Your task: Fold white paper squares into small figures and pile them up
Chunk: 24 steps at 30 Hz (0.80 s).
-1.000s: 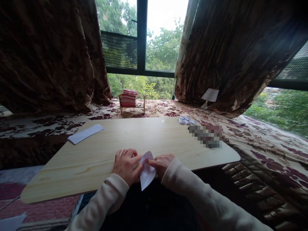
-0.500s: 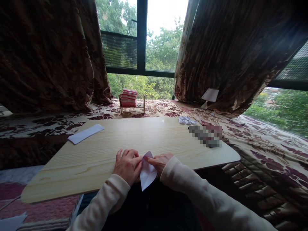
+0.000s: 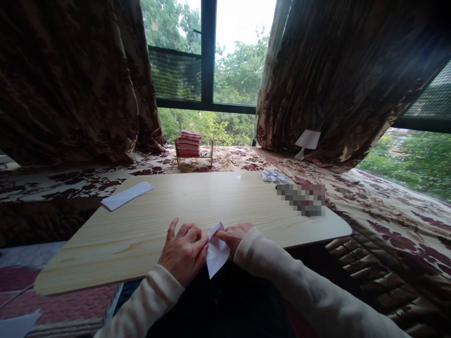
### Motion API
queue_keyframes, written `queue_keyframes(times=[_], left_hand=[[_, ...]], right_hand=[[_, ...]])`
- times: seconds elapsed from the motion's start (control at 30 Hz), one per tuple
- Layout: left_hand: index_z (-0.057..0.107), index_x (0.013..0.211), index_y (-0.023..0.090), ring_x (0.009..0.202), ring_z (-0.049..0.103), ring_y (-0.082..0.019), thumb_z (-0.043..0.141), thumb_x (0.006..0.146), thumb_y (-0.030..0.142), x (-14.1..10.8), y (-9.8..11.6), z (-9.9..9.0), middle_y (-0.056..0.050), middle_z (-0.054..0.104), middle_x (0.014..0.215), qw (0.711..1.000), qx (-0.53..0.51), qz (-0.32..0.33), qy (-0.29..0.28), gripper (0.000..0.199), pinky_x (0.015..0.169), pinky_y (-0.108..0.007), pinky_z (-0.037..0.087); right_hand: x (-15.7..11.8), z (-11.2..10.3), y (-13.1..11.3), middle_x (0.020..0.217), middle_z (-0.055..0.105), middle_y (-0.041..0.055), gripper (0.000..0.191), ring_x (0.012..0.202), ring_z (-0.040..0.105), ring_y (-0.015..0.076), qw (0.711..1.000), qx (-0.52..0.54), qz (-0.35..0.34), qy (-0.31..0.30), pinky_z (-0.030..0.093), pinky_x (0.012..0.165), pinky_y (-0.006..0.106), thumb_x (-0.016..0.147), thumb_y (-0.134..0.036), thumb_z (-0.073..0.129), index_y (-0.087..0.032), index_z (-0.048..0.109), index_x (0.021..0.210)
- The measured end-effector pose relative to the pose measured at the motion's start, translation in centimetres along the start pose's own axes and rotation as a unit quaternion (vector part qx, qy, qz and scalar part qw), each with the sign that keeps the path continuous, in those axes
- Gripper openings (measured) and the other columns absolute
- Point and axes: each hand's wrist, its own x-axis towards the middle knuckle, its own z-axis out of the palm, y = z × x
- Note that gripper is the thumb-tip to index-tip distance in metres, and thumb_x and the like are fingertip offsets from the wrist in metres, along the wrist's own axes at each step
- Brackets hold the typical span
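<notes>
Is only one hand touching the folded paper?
No, the left hand and right hand both touch the folded paper, one at each side.

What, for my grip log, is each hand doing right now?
Left hand: holding the folded white paper at its left edge, other fingers spread.
Right hand: curled closed, holding the same paper from the right.

Paper sheet (image 3: 217,258) between left hand (image 3: 185,252) and right hand (image 3: 237,237) at near edge of table (image 3: 105,249), paper stack (image 3: 127,195) far left, paper pieces (image 3: 274,176) far right, cloths (image 3: 189,144) on rack (image 3: 194,157) beyond, lamp (image 3: 308,139) farther right
</notes>
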Motion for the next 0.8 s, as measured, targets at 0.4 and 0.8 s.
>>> queue_keyframes(times=[0.4,0.8], left_hand=[[0.064,0.084,0.022,0.089,0.052,-0.021,0.049,0.077,0.025,0.7,0.0,-0.2,-0.001,0.059,0.076,0.999,0.016,0.029,0.000,0.017,0.101,-0.054,0.014],[0.064,0.080,0.023,0.084,0.052,-0.019,0.045,0.080,0.024,0.4,-0.1,0.1,-0.001,0.057,0.074,1.000,-0.005,0.022,0.004,0.019,0.100,-0.054,0.017]], right_hand=[[-0.3,1.3,0.6,0.090,0.066,0.0058,0.029,0.079,0.062,0.0190,0.997,0.007,-0.043,0.063,0.039,0.061,0.026,0.082,-0.023,0.046,-0.023,0.052,0.111],[-0.2,1.3,0.6,0.088,0.067,0.0048,0.031,0.078,0.062,0.0196,0.997,-0.005,-0.040,0.065,0.038,0.058,0.026,0.082,-0.023,0.045,-0.024,0.052,0.112]])
